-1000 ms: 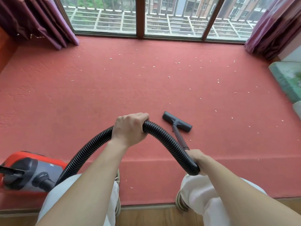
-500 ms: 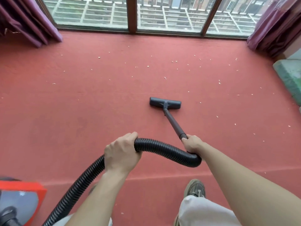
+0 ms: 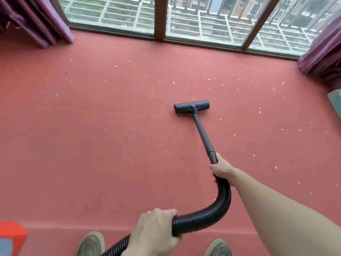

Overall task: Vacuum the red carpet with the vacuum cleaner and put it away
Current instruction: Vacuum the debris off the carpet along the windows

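My right hand [image 3: 220,168] is wrapped tight around the top of the dark grey rigid wand [image 3: 203,134], where it meets the ribbed black flexible hose [image 3: 210,217], so I can steer from the stiff part. My left hand [image 3: 155,231], low in the middle of the frame, is closed around the hose further back, lifting its slack clear of my grey shoes [image 3: 91,243] so the loop does not drag.

The flat, wide matte floor nozzle [image 3: 191,108] lies square on the red short-pile carpet [image 3: 92,135], a little right of centre, facing the window [image 3: 203,17] across the top. Pale crumbs [image 3: 173,82] dot the felt-like pile ahead and toward the right edge, so I judge the vacuuming far from finished. A corner of the orange-red plastic vacuum body [image 3: 11,233] shows at lower left.
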{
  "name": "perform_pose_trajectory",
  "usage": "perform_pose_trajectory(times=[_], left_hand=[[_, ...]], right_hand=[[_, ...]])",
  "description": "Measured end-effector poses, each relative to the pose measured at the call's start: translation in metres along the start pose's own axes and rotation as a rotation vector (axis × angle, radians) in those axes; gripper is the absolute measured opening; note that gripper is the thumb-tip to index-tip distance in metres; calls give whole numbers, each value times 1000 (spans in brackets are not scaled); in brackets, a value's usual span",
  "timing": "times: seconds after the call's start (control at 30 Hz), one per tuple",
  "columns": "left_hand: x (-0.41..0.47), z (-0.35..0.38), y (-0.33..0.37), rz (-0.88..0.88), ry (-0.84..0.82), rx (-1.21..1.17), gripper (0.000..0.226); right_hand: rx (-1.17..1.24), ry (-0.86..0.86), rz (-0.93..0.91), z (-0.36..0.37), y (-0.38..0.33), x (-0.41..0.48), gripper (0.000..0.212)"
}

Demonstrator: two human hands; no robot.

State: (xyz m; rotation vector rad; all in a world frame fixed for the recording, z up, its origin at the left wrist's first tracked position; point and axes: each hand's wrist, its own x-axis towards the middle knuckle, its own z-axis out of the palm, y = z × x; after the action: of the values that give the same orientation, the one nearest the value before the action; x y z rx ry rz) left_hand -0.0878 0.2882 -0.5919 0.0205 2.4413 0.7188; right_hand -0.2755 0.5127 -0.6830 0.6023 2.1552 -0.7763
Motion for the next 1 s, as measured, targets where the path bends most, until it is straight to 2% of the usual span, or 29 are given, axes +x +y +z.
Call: perform_pose_trajectory(times=[0.13,0.23,0.33,0.43,0.6,0.8,0.93,1.0], left_hand=[[4,9,15,-103,130,-18,19],[0,23,39,-125,142,-27,16],[-4,40,66,-95,157,48,18],[-9,41,93,-71,210,104,19],[-35,33,135,29,314,128,22],[-4,14,179,118,435,28,21],[16,25,188,190,476,64,24],[24,28,188,186,479,36,24]], right_hand=[[40,23,-23,2,23,-17,47],[-119,100,-8,-13,39,-25,51],[-237,149,-26,-45,53,-30,40],[-226,171,-1,-75,65,-39,36],[-166,84,100,-106,100,-77,37],[-23,-6,177,-158,136,-96,30],[-113,34,149,-168,126,-68,40],[-248,66,117,-163,114,-58,35]])
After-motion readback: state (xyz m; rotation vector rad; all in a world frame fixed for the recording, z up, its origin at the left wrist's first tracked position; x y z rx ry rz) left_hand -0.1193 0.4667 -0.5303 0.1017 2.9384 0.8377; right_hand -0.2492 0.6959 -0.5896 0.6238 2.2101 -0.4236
